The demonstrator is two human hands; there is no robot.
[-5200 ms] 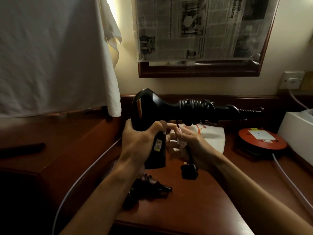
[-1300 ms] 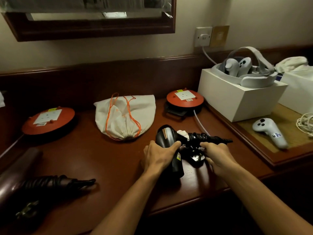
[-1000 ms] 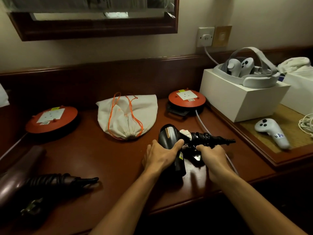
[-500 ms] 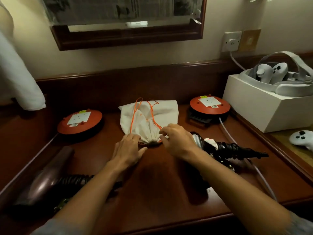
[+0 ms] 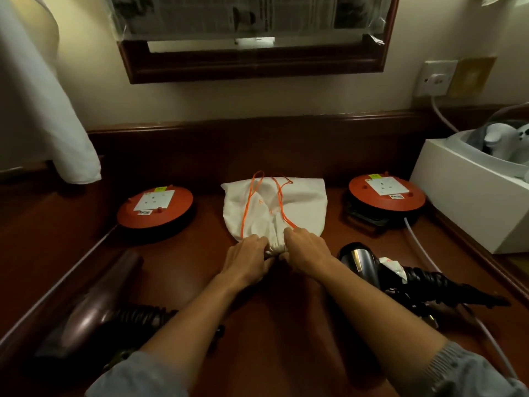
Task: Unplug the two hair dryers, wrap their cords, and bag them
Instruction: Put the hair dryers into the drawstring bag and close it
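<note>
A white drawstring bag (image 5: 297, 207) with orange cords lies in the middle of the wooden desk (image 5: 274, 333), its gathered mouth toward me. My left hand (image 5: 246, 257) and my right hand (image 5: 307, 250) both pinch that gathered mouth from either side. A black hair dryer (image 5: 372, 270) with its cord wound round the handle lies on the desk just right of my right arm. A second, dark brown hair dryer (image 5: 97, 308), cord also wound on its handle, lies at the near left, partly hidden by my left arm.
Two orange cable reels with sockets sit left (image 5: 156, 209) and right (image 5: 386, 196) of the bag. A white box (image 5: 463, 196) holding a headset stands at the right. A wall socket (image 5: 435, 78) has a white cable plugged in. White cloth (image 5: 43, 104) hangs at the left.
Both hands let go of the black hair dryer, left it lying on the desk and moved left to the bag, where they now grip its mouth. My view shifted left.
</note>
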